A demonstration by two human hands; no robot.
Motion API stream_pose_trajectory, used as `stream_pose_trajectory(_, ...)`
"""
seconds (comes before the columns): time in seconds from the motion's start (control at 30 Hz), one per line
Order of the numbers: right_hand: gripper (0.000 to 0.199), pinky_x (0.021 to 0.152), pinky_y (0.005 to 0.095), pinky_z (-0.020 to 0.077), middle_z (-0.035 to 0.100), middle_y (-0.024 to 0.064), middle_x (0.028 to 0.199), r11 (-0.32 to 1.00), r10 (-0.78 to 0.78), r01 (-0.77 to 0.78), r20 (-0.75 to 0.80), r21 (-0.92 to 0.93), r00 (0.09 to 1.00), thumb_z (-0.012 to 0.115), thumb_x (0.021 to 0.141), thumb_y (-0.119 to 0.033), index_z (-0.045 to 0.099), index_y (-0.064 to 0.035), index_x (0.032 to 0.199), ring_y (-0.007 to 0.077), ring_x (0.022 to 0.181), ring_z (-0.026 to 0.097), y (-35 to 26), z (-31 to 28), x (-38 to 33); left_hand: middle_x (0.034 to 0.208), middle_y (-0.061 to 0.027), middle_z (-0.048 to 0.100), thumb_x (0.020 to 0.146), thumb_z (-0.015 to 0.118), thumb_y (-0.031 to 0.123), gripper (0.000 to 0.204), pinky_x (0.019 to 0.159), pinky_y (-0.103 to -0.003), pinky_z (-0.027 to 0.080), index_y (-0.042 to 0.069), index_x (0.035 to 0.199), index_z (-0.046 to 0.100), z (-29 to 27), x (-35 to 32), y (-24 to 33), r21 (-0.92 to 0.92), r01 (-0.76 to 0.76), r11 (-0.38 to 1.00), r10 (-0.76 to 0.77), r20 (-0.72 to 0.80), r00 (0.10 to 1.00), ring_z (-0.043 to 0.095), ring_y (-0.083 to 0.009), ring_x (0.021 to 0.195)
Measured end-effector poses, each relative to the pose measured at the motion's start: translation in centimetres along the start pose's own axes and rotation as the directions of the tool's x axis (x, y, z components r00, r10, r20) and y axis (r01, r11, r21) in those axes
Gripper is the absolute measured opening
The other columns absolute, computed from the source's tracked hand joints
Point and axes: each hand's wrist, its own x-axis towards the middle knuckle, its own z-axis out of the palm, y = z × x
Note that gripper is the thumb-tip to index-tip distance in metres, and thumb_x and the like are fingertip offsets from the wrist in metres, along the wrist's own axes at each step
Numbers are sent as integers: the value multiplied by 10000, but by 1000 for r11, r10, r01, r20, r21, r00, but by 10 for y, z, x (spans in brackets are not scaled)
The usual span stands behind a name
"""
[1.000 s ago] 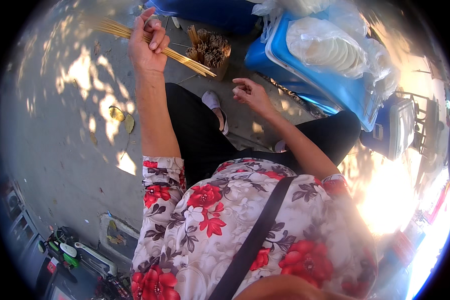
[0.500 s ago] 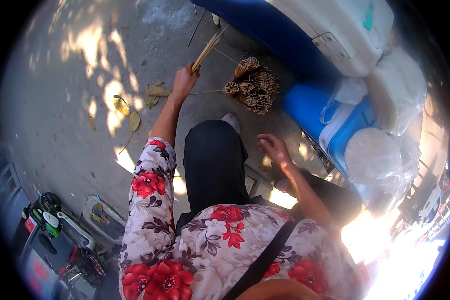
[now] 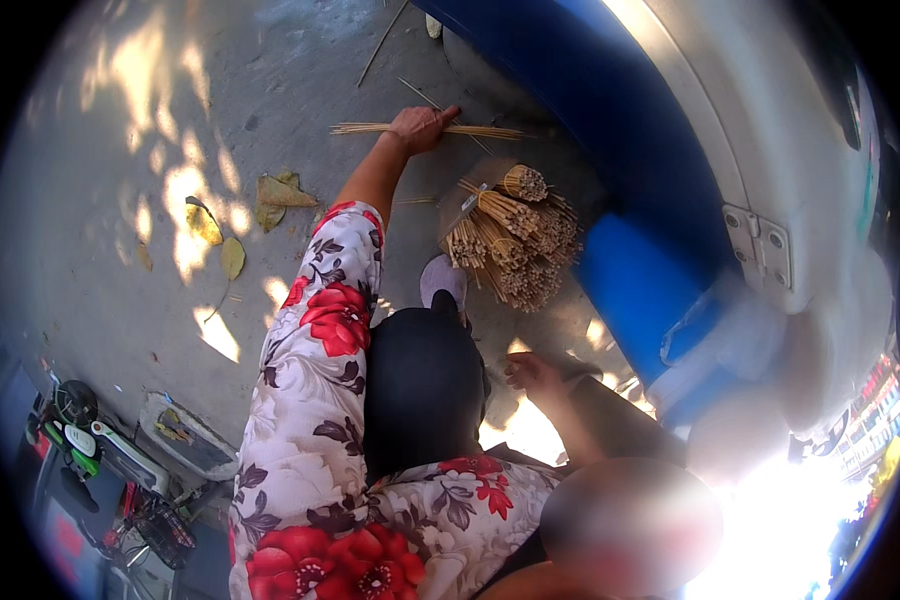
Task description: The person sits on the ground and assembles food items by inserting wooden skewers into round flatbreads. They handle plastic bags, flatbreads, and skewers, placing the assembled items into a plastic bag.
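The ground here is grey concrete with sun spots and a few dry leaves. The left hand has its fingers curled tight around a thin bunch of sticks lying flat on the ground, while the right hand rests by the knee with loose fingers, holding nothing. The sticks poke far out both sides, so some could slip out, and the big tied bundles of sticks just beside could get knocked
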Motion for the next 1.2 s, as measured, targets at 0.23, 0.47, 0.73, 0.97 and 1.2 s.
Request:
stream_pose_trajectory(0.23,269,686,270,498,633,74,908,999,36,-36,14,31,999,506,929,-135,554,-2,1158,134,772,611,-18,13,1,837,-170,650,866,433,140,315,665,-436,512,98,1173,487,19,15,-12,75,12,997,-14,32,999,642,-352,803)
stream_pose_trajectory(0.47,266,709,283,510,649,90,915,1000,-19,18,47,18,999,495,930,-169,560,-31,1148,148,795,636,-18,21,10,830,-177,643,882,410,150,201,655,-464,502,73,997,554,33,-4,-30,32,-59,998,61,-84,995,634,-372,804)
stream_pose_trajectory(0.73,264,719,279,504,643,85,931,999,5,-4,-4,45,1000,505,933,-165,555,-30,1154,136,803,619,-44,24,8,764,-162,630,799,585,159,187,598,-466,465,21,917,541,-27,-145,-63,-204,91,975,-119,-129,984,616,-360,698)
stream_pose_trajectory(0.97,248,687,255,491,641,77,929,977,-200,192,-77,-94,977,516,928,-156,575,-32,1135,116,803,609,-95,40,-17,681,1,565,875,586,174,118,369,-201,273,80,929,539,-111,-272,-12,-976,198,-94,-355,219,909,380,-29,429)
stream_pose_trajectory(1.2,244,559,195,441,603,15,763,740,-670,667,-10,-81,742,547,924,-198,606,-22,1081,45,623,538,-228,78,-71,638,8,504,911,529,142,103,334,-152,197,104,1004,502,-182,-320,81,-944,-84,-319,-183,-25,983,299,-4,399)
